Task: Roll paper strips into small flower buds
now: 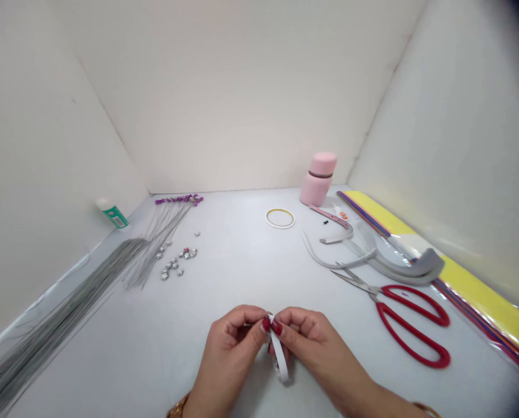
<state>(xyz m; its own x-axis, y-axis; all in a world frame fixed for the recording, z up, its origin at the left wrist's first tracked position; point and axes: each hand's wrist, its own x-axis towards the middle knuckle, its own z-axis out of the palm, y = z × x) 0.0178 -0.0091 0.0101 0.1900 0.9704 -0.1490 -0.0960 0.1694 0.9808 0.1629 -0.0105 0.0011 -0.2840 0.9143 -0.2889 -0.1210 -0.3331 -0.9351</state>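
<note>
At the front middle of the table, my left hand and my right hand meet, thumbs and forefingers pinched together. Between the fingertips they both hold a narrow white paper strip. Its lower part hangs toward me and curls back in a loop below the fingers. The strip's upper end is mostly hidden by the thumbs. To the right of my right hand lie open scissors with red handles. Small silver folded pieces are scattered to the left, beyond my left hand.
Long grey wires run along the left, near wires with purple tips. A glue bottle leans at the left wall. A tape ring, pink flask, silvery strips and yellow sheets lie mid-table to right.
</note>
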